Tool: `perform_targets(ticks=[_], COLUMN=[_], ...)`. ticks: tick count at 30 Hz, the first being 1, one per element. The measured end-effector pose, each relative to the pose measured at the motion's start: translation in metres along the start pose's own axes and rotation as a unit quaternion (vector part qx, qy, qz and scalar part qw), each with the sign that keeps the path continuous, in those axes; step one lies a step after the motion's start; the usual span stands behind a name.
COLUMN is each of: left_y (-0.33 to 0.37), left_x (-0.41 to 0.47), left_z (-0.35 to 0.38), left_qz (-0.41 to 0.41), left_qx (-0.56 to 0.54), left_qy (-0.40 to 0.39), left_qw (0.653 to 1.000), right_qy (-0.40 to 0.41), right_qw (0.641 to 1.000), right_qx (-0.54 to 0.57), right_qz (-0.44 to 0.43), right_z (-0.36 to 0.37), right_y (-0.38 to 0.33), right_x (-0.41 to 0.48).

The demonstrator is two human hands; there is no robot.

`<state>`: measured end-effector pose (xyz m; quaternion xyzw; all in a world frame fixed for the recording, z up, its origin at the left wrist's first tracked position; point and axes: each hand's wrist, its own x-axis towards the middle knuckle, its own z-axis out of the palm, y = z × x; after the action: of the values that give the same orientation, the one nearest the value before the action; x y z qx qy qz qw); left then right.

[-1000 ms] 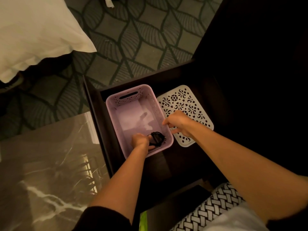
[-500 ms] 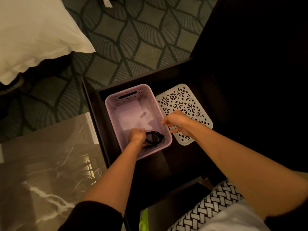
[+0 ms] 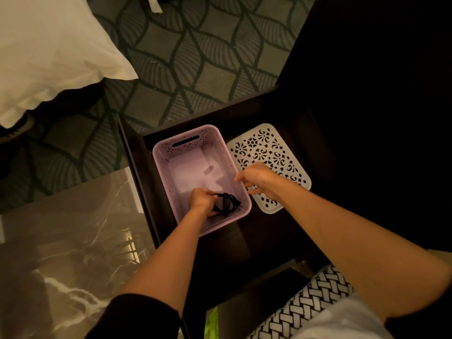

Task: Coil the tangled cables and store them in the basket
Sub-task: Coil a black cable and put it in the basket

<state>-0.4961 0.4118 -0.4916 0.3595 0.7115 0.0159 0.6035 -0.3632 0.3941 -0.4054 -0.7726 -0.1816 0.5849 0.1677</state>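
A lilac plastic basket (image 3: 186,140) stands in an open dark drawer. A coiled black cable (image 3: 226,204) lies on the basket floor at its near right corner. My left hand (image 3: 201,200) is inside the basket, its fingers closed on the left side of the coil. My right hand (image 3: 258,178) rests on the basket's right rim, fingers curled over the edge, holding no cable.
A white perforated lid (image 3: 266,152) lies flat in the drawer just right of the basket, partly under my right hand. A marble tabletop (image 3: 68,241) lies to the left, and a white pillow (image 3: 49,47) at the upper left. Patterned carpet (image 3: 195,57) beyond.
My left hand has lowered the coil from the basket's near rim down to its floor. The right hand has stayed at the right rim.
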Motion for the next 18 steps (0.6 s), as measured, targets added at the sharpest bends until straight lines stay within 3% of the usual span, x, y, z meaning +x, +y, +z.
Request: perform_targets(ticks=[4,10,15,18], left_y=[0.003,0.021,0.081,0.13], left_x=[0.0,-0.013,-0.066,-0.112], left_z=[0.0,-0.011,-0.021,-0.024], left_qz=[-0.011,0.04,0.147,0.255], left_qx=[-0.002,0.101,0.146,0.148], left_qy=[0.007,0.05,0.099,0.139], left_qw=[1.0,0.993,0.973,0.945], right_qy=[-0.001,0.021,0.096,0.139], right_qw=[1.0,1.0,0.993,0.98], right_qx=[-0.003,-0.008,0.004,0.008], right_qz=[-0.006,-0.017,-0.065,-0.141], right_z=[-0.001,-0.007,-0.032,-0.057], right_y=[-0.002,-0.006,-0.031,-0.057], right_x=[-0.003,-0.015,-0.042,-0.071])
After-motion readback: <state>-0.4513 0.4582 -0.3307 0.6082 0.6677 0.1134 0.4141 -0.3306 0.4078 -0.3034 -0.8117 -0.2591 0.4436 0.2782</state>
